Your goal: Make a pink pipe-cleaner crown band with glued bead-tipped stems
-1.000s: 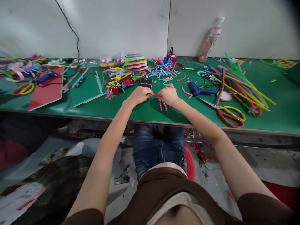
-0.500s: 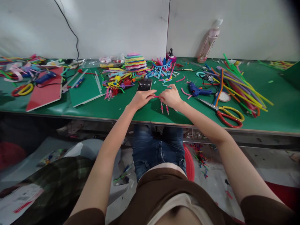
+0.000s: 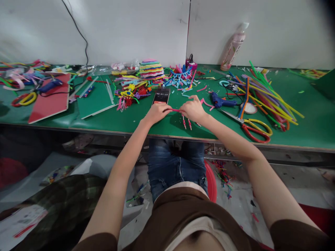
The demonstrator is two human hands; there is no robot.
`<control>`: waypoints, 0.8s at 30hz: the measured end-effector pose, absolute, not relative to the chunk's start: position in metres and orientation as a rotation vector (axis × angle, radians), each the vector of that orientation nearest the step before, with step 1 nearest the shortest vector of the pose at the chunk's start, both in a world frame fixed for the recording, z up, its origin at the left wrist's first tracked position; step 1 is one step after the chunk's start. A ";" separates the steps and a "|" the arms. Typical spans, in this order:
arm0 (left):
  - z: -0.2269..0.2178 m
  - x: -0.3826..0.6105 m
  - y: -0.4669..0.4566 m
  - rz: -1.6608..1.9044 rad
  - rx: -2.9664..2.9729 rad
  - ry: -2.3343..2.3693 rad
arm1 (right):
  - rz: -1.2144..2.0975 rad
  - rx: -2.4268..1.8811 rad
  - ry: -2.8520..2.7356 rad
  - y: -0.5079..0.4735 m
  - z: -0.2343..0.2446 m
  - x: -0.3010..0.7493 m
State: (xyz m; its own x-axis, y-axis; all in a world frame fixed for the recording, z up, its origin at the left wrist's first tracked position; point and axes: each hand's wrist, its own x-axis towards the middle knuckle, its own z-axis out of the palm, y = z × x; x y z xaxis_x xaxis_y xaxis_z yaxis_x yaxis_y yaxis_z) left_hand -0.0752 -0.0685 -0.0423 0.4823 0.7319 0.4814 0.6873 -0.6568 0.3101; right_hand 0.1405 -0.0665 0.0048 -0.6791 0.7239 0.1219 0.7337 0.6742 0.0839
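Note:
A short pink pipe cleaner (image 3: 175, 109) stretches between my two hands above the front of the green table. My left hand (image 3: 158, 112) pinches its left end, just in front of a phone (image 3: 161, 97) showing a timer. The other end is in the closed fingers of my right hand (image 3: 193, 109). Under that hand hang several pink-and-white twisted strands (image 3: 189, 124), partly hidden by the palm; how they join the pipe cleaner cannot be seen. A pink strip shows just past the right hand's knuckles.
Right of my hands lie a blue glue gun (image 3: 222, 101), large scissors (image 3: 255, 130) and a bundle of long pipe cleaners (image 3: 274, 97). A bottle (image 3: 234, 47) leans on the wall. Colourful pieces, a striped stack (image 3: 151, 71) and a red board (image 3: 51, 101) lie at left.
My hands have moved slightly apart, so more of the pink pipe cleaner shows between them. The right hand and its hanging strands have shifted a little to the right.

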 end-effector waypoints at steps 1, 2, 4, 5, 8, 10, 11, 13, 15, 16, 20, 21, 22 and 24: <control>-0.041 -0.074 -0.070 0.880 2.608 1.272 | -0.154 -1.244 -2.810 -0.066 0.006 0.143; -0.039 -0.074 -0.072 0.842 2.584 1.283 | -0.105 -1.266 -2.815 -0.065 0.008 0.147; -0.033 -0.073 -0.076 0.793 2.582 1.309 | -0.003 -1.313 -2.795 -0.061 0.011 0.159; -0.029 -0.073 -0.079 0.799 2.600 1.321 | 0.039 -1.338 -2.765 -0.059 0.013 0.166; -0.016 -0.069 -0.086 0.934 2.619 1.357 | 0.141 -1.430 -2.625 -0.049 0.017 0.191; -0.009 -0.062 -0.086 0.999 2.570 1.401 | 0.207 -1.482 -2.549 -0.041 0.017 0.206; -0.006 -0.058 -0.084 0.996 2.545 1.429 | 0.236 -1.495 -2.527 -0.037 0.017 0.212; -0.004 -0.049 -0.076 0.911 2.521 1.472 | 0.272 -1.484 -2.528 -0.028 0.014 0.220; -0.006 -0.042 -0.062 0.738 2.498 1.490 | 0.306 -1.422 -2.616 -0.022 0.010 0.224; -0.008 -0.040 -0.054 0.619 2.467 1.484 | 0.324 -1.377 -2.685 -0.019 0.007 0.224; -0.022 -0.039 -0.024 0.294 2.337 1.240 | 0.352 -1.217 -2.881 -0.016 -0.001 0.223; -0.025 -0.040 -0.019 0.258 2.321 1.176 | 0.341 -1.218 -2.891 -0.016 -0.002 0.223; -0.028 -0.041 -0.015 0.230 2.310 1.150 | 0.328 -1.239 -2.897 -0.016 -0.001 0.223; -0.030 -0.043 -0.010 0.185 2.305 1.132 | 0.298 -1.324 -2.909 -0.015 0.002 0.224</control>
State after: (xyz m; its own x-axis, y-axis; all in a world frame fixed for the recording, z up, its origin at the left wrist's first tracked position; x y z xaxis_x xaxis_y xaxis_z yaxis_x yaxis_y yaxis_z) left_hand -0.0427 -0.0105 -0.0300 0.6343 0.7641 -0.1177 0.6871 -0.4874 0.5387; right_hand 0.2241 -0.0153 0.0016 -0.6576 0.7405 -0.1386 0.7532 0.6427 -0.1399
